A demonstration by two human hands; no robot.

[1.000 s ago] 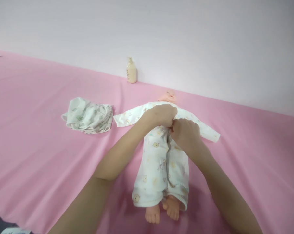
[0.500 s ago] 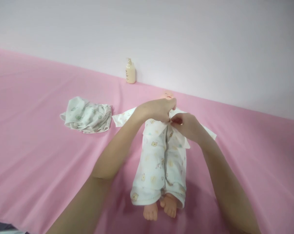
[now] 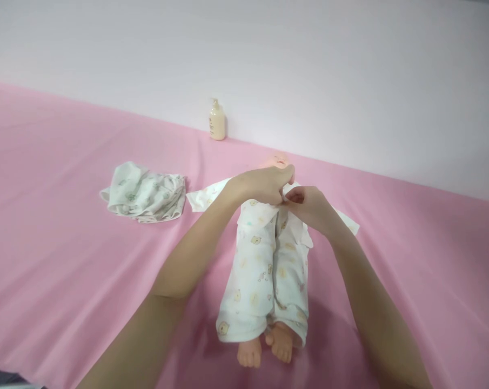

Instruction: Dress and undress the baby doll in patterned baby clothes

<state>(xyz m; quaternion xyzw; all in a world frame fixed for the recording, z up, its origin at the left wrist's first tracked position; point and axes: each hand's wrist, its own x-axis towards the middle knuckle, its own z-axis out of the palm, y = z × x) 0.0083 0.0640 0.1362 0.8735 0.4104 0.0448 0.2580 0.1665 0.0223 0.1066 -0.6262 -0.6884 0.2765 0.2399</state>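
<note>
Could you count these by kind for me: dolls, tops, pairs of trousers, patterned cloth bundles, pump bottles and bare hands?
Dolls: 1 doll
Tops: 1 top
Trousers: 1 pair of trousers
Cloth bundles: 1 cloth bundle
Bottles: 1 pump bottle
Bare hands: 2, left hand and right hand
Total: 7

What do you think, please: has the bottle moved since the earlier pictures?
No, not in any direction I can see: the bottle stands at the same spot by the wall.
</note>
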